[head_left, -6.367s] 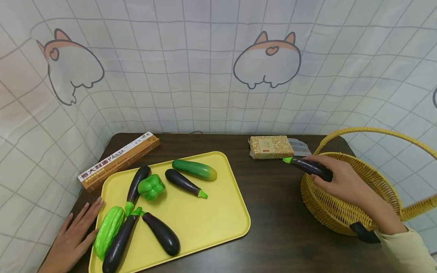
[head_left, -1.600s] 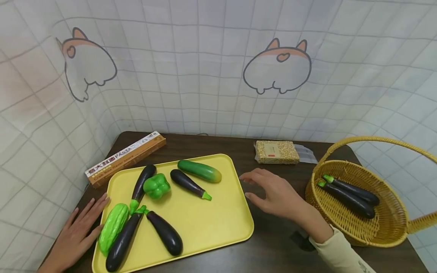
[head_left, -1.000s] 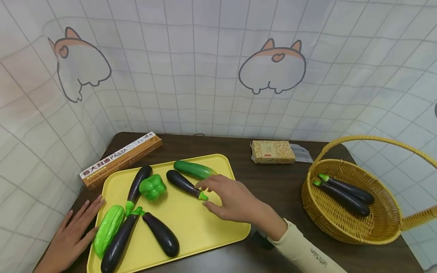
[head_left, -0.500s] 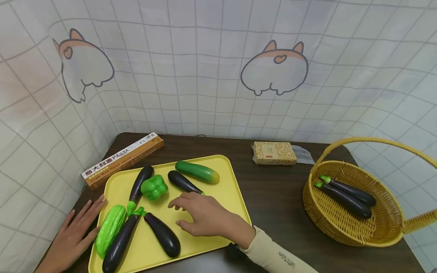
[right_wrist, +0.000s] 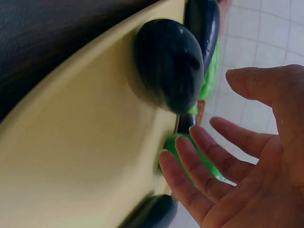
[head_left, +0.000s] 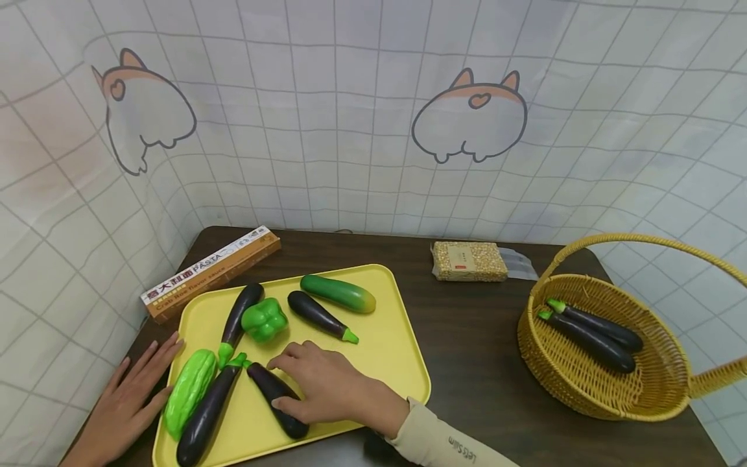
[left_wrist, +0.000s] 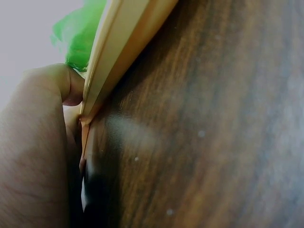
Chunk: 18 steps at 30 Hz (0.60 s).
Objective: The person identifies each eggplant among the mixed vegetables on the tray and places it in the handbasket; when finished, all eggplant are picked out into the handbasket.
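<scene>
My right hand (head_left: 327, 384) hovers over the front of the yellow tray (head_left: 373, 383), fingers spread above a dark eggplant (head_left: 273, 390). In the right wrist view a gap shows between the fingertips and that eggplant (right_wrist: 168, 66). Left of it lie a long eggplant (head_left: 204, 418) and a light green bitter melon (head_left: 189, 392). Farther back on the tray are another eggplant (head_left: 240, 314), a green bell pepper (head_left: 264, 320), a small eggplant (head_left: 318, 314) and a green cucumber-like vegetable (head_left: 338, 293). My left hand (head_left: 128, 399) rests at the tray's left rim, beside the bitter melon.
A yellow wicker basket (head_left: 548, 376) with a tall handle stands on the right, two eggplants (head_left: 595, 340) inside. Behind the tray lie a pasta box (head_left: 213, 272) and a clear pack of yellow kernels (head_left: 469, 261). A tiled-pattern curtain borders the dark wooden table (head_left: 467, 344).
Earlier my right hand held an eggplant over the basket; two eggplants now lie inside. That hand has since moved left across the tray to the front eggplant. My left hand has stayed put.
</scene>
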{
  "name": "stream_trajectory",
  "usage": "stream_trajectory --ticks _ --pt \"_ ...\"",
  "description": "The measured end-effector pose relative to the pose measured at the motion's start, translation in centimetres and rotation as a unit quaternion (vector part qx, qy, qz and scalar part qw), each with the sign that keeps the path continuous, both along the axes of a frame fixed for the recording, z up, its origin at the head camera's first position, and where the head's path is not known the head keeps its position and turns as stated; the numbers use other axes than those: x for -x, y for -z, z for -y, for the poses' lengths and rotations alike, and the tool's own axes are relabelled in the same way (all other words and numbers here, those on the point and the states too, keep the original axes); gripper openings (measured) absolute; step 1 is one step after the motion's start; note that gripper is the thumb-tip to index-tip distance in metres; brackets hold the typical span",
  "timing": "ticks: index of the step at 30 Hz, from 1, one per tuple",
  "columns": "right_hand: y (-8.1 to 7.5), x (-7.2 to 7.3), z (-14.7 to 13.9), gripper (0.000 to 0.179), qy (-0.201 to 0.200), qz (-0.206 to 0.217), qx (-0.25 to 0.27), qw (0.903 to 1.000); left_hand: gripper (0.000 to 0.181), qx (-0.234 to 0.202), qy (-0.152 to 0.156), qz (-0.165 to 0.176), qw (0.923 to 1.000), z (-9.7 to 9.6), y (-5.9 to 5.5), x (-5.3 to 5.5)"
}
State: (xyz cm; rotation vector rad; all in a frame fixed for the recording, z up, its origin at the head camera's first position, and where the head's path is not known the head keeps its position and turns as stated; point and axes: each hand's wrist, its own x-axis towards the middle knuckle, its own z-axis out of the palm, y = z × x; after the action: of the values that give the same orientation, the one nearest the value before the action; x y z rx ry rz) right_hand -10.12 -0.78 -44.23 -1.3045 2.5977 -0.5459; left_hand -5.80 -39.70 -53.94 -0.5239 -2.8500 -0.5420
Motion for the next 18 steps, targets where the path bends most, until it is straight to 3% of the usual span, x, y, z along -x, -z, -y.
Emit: stream_trajectory --ticks 10,18 --pt "0.9 -0.5 1.3 0.055 -0.002 -0.008 -0.019 0.9998 0.073 -0.001 -0.001 0.002 1.0000 -0.1 -0.2 0.0" --pt "1.4 -1.0 2.7 0.059 0.034 -0.024 -0.041 0.9983 0.073 0.002 -0.003 0.005 1.0000 -0.1 -0.1 0.0"
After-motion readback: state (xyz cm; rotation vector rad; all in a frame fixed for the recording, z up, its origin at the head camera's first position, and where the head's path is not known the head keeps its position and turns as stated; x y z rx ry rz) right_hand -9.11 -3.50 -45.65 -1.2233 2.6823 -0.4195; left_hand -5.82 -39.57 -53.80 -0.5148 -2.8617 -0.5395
